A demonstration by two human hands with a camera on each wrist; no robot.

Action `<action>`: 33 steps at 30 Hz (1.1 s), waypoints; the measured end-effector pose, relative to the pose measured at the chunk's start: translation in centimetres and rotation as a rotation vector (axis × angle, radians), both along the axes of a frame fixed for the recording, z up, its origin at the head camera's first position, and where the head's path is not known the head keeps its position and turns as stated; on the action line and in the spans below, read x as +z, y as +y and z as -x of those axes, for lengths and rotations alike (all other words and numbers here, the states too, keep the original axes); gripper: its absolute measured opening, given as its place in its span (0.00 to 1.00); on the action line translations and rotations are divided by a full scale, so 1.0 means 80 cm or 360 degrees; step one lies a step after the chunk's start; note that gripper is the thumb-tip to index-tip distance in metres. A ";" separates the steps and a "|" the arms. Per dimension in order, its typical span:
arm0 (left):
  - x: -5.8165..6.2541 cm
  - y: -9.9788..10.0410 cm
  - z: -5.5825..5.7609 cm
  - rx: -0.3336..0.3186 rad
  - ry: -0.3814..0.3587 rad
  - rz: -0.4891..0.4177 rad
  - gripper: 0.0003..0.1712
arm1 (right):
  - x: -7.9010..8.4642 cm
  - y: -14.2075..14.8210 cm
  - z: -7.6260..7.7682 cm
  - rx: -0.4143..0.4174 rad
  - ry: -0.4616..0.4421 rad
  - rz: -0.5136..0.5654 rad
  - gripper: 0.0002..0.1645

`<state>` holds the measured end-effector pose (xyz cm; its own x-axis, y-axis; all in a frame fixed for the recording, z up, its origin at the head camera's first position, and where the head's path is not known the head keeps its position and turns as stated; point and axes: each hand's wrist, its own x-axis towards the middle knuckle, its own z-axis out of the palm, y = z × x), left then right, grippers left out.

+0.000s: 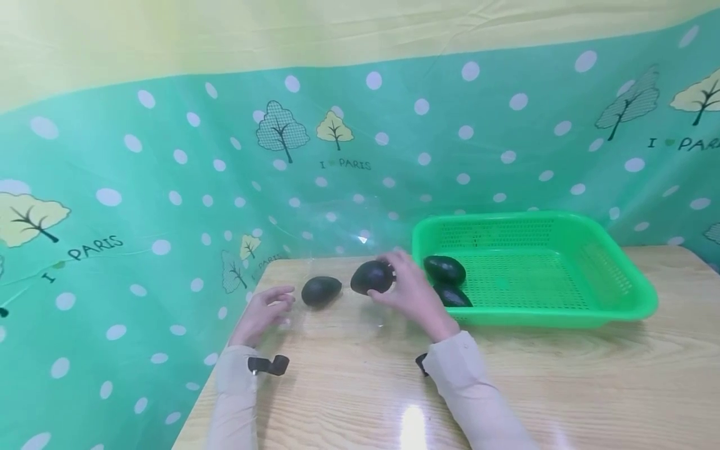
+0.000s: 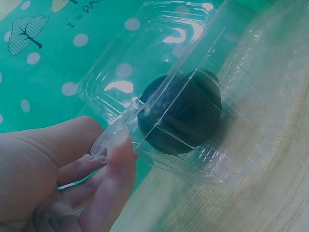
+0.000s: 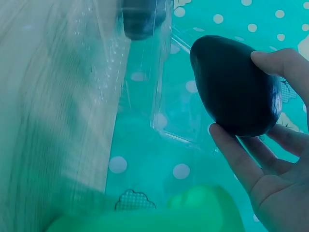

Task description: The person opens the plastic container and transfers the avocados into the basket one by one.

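Observation:
My right hand [image 1: 413,294] grips a dark avocado [image 1: 371,277], holding it just left of the green basket. In the right wrist view, thumb and fingers curl round this avocado [image 3: 236,89]. At the left, my left hand [image 1: 263,317] pinches the rim of a clear plastic clamshell container [image 2: 116,133] between thumb and fingers. Its lid stands raised at the back. Another avocado [image 1: 320,292] lies inside the container, seen through its wall in the left wrist view. The container's outline is faint in the head view.
A green plastic basket [image 1: 624,275] stands on the wooden table [image 1: 349,387] to the right. Two avocados, one [image 1: 444,270] behind the other [image 1: 452,295], lie at its left end. A green dotted curtain [image 1: 360,137] hangs behind and along the left side.

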<state>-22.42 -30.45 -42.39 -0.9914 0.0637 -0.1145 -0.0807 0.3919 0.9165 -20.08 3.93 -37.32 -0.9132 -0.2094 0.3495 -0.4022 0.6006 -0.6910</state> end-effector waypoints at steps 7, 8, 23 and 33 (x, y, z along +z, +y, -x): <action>-0.002 0.003 -0.002 0.0013 0.0009 0.0015 0.30 | 0.008 0.021 0.002 -0.0021 0.0017 0.0031 0.40; -0.002 0.003 -0.002 0.0016 0.0005 0.0011 0.30 | 0.008 0.025 0.003 -0.0029 0.0007 0.0031 0.40; 0.031 0.016 -0.015 -0.0018 -0.0033 0.0017 0.32 | 0.010 0.064 0.002 -0.0105 0.0037 0.0072 0.40; -0.003 0.000 0.003 -0.0012 0.0014 0.0040 0.31 | 0.009 0.087 0.002 -0.0152 0.0035 0.0094 0.40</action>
